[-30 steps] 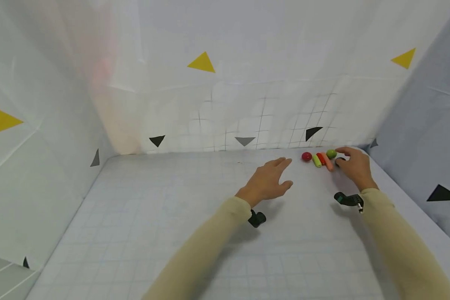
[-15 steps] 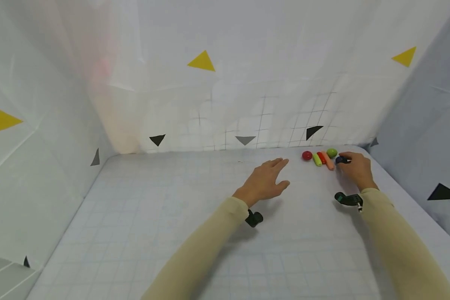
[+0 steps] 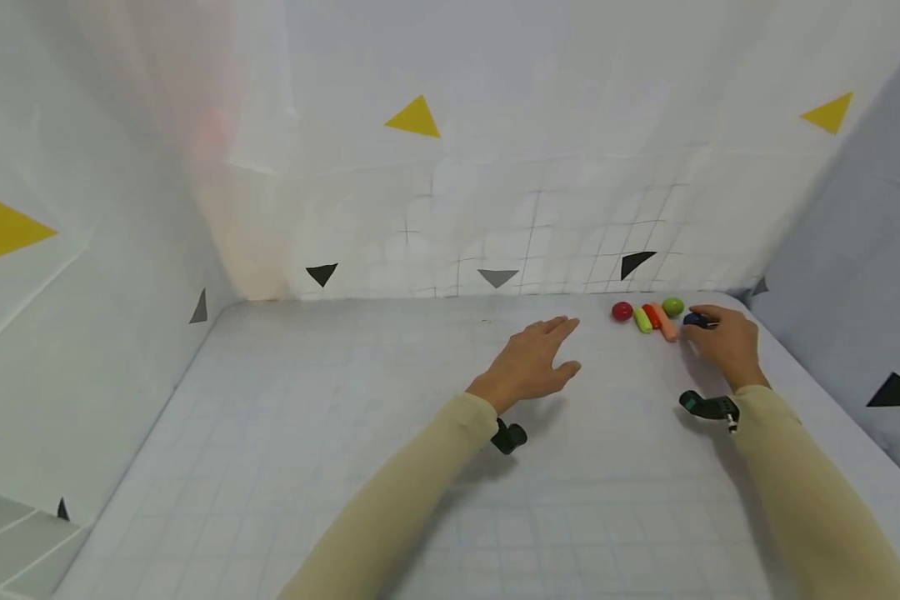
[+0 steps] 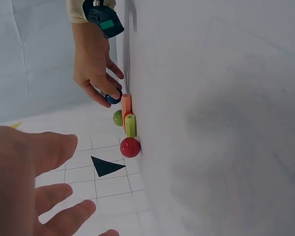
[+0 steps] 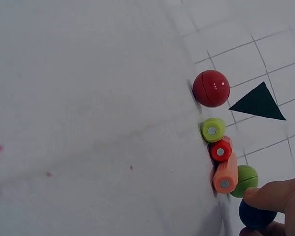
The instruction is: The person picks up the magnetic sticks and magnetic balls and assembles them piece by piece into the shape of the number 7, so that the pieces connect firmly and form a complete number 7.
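My right hand (image 3: pixel 727 343) pinches a dark blue ball (image 5: pixel 255 216) between thumb and fingers, at the right end of a small group of pieces. Closest to it are a green ball (image 3: pixel 672 307) and an orange stick (image 3: pixel 666 323). A red stick (image 5: pixel 220 151) and a yellow-green stick (image 5: pixel 212 130) lie side by side along the orange one, their flat ends showing grey discs. At the group's left end sits a red ball (image 3: pixel 622 311). My left hand (image 3: pixel 527 362) hovers over the middle of the table, fingers extended and thumb apart, holding nothing.
A white table (image 3: pixel 330 433) with a faint grid spreads below both arms. Behind the pieces rises a white back wall (image 3: pixel 495 200) with yellow and black triangles. A grey side wall (image 3: pixel 855 275) stands close to the right hand.
The blue ball, mostly covered by the right hand a second ago, now shows between thumb and fingers. The left hand has drifted slightly left, and the head view has shifted a little.
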A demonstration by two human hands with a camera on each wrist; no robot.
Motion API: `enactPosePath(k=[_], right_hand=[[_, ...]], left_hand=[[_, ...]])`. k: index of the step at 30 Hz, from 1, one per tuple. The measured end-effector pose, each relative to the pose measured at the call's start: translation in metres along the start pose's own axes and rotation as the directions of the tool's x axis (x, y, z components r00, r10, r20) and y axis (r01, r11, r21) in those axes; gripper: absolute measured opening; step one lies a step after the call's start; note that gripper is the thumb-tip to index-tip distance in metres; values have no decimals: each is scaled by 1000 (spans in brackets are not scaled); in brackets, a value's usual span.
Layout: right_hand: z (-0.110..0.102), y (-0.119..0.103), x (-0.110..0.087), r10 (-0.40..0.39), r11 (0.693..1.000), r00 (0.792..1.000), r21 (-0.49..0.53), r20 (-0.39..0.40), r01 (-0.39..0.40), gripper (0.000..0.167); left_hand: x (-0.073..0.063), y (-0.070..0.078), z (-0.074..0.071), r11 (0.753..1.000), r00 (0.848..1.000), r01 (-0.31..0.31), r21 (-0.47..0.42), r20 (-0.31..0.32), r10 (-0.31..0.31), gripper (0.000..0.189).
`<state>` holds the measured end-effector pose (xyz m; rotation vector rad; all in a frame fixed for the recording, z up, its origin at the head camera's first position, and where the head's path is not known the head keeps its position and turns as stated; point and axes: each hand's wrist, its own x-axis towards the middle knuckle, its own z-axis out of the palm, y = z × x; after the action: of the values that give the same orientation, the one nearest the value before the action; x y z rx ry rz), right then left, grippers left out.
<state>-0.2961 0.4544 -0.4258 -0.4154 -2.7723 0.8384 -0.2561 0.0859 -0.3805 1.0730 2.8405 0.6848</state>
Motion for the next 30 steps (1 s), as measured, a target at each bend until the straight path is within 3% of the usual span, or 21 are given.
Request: enactPosePath(k=[5, 17, 30], right_hand=[[-4, 1, -5, -36, 999, 998, 0, -45, 36, 53], [-1, -15, -19, 13, 996, 999, 85, -47, -9, 58], [-1, -54, -39, -84, 985, 996, 145, -42, 89, 56]], left_hand=[[-2, 0, 0, 1000, 1000, 9, -15, 3, -8, 66], [-9, -4, 3, 999, 1000, 26, -23, 6, -26, 67], [-26, -18, 2, 996, 999, 42, -82, -14, -44, 66]])
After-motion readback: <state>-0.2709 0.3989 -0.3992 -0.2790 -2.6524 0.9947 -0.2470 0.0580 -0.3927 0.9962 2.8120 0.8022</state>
